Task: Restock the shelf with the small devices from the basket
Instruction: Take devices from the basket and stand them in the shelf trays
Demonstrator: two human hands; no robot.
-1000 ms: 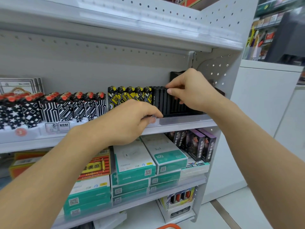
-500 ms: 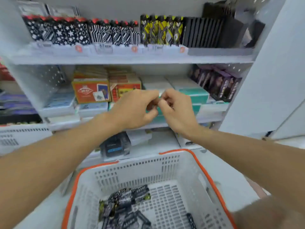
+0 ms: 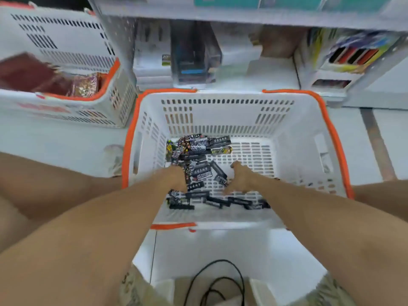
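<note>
Both hands reach into basket (image 3: 220, 111) among devices (image 3: 199, 171); blurred fingers' state unclear.

Pale glossy tiled floor (image 3: 375, 146) with grey joint strip at 3 o'clock; second white slotted orange-rimmed plastic basket (image 3: 66, 69) at 10 o'clock; black cable (image 3: 220, 281) at 6 o'clock.

A white slotted plastic basket with an orange rim (image 3: 223, 113) is seen from above on the pale floor, below the white metal shelf (image 3: 242, 21). Small dark patterned devices (image 3: 194, 149) are scattered over its left and near bottom. Both arms are reached in: the left hand (image 3: 176, 178) is laid among the devices, fingers blurred; the right hand (image 3: 239, 178) is spread over the devices. A second white basket (image 3: 66, 40) stands to the left.
</note>
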